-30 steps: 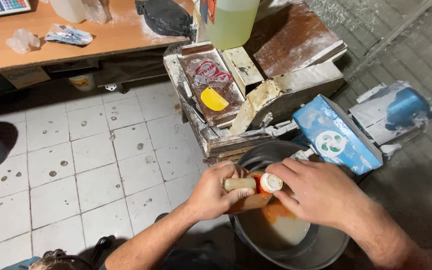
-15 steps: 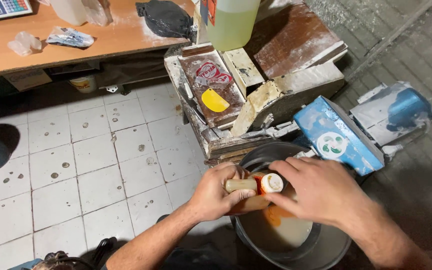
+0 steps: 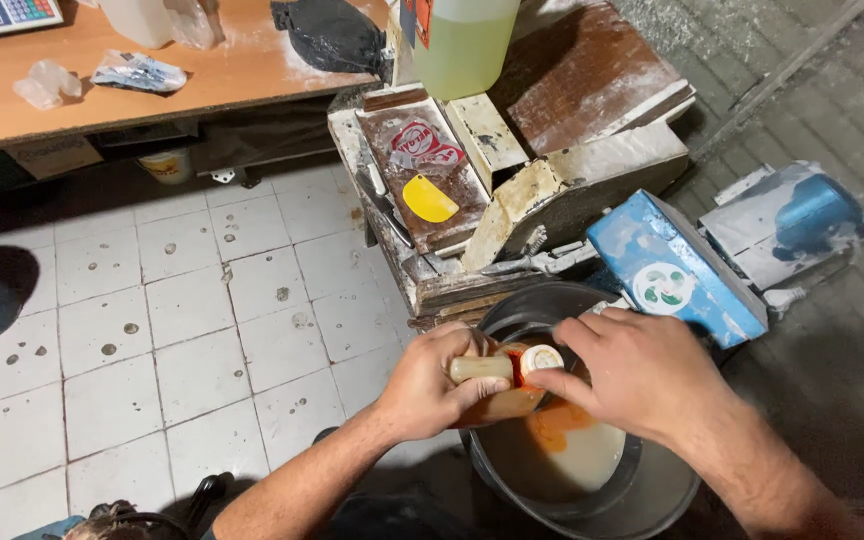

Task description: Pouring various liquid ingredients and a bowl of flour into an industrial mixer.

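My left hand [image 3: 434, 385] grips a small bottle of orange liquid [image 3: 504, 403] together with a pale wooden handle [image 3: 482, 368], tilted over a dark round bucket [image 3: 592, 505]. My right hand [image 3: 632, 375] pinches the bottle's white cap [image 3: 540, 358] at its top. Inside the bucket lies a pale cream liquid [image 3: 567, 460] with an orange patch [image 3: 557, 428] under the bottle.
A stack of stained wooden boards and moulds [image 3: 472, 190] stands just behind the bucket, with a yellow scraper [image 3: 428, 200] on it. A blue box [image 3: 674, 268] lies to the right. A wooden counter [image 3: 102, 85] and a jug of yellowish liquid [image 3: 462, 45] are farther back. White floor tiles [image 3: 152, 330] spread left.
Both hands have stayed over the bucket with the bottle. The orange patch in the cream liquid has stayed about the same.
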